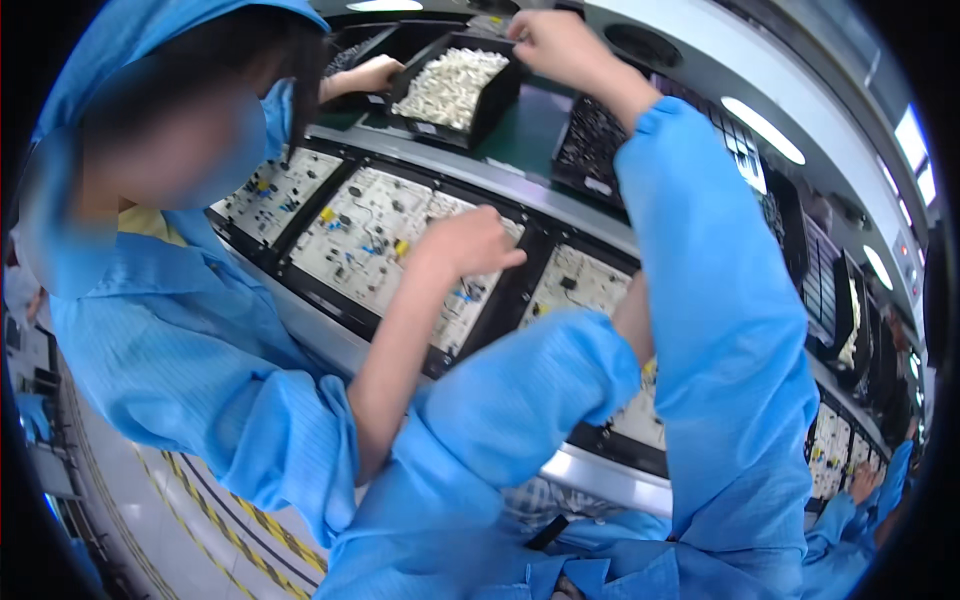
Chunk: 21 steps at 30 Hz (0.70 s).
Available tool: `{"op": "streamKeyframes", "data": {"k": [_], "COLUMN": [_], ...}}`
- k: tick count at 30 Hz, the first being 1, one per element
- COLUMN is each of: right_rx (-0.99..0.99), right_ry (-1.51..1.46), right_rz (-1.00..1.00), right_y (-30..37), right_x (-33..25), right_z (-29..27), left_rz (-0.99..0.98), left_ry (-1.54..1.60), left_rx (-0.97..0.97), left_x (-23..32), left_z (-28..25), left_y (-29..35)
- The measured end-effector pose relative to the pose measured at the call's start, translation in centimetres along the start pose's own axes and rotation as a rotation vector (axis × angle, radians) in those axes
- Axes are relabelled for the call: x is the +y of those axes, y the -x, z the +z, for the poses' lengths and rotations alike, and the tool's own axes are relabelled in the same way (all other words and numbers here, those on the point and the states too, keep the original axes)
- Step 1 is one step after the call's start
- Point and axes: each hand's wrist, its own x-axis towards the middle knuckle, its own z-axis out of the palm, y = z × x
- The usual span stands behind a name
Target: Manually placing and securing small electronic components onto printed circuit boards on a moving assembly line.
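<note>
My left hand (pixel 632 318) reaches over a circuit board (pixel 575 285) in a black frame. Only its wrist and a strip of skin show, because my right sleeve covers the fingers. My right arm stretches far forward, and my right hand (pixel 562 45) is at the far right corner of a black bin full of small white parts (pixel 452 88). Its fingers are curled together; whether they pinch a part or the bin's rim is hidden. Below that hand stands another black bin of dark parts (pixel 590 150).
At my left a co-worker in blue reaches one hand (pixel 468 243) over a populated board (pixel 360 235) and the other (pixel 375 75) beside the white-part bin. A metal rail (pixel 610 480) edges the line. More bins and people are at the right.
</note>
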Motion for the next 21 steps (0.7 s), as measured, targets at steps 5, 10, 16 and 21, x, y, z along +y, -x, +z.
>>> {"op": "streamKeyframes", "data": {"k": [5, 10, 16, 21], "right_rx": [-0.248, -0.330, -0.258, -0.243], "right_ry": [0.274, 0.204, 0.070, 0.141], "right_rz": [-0.046, 0.175, 0.250, 0.320], "right_y": [-4.9, -4.8, -6.0, -4.0], "right_x": [0.1, -0.7, -1.1, 0.3], "right_z": [10.1, 15.4, 15.7, 13.7], "left_rz": [-0.171, -0.075, -0.056, 0.155], "left_ry": [-0.007, 0.075, 0.009, -0.069], "left_rx": [-0.354, -0.108, -0.018, 0.055], "left_x": [-1.0, -1.7, -2.8, -1.9], "left_z": [2.0, 1.8, -0.9, -1.4], "left_y": [-2.0, -1.2, 0.8, 0.0]}}
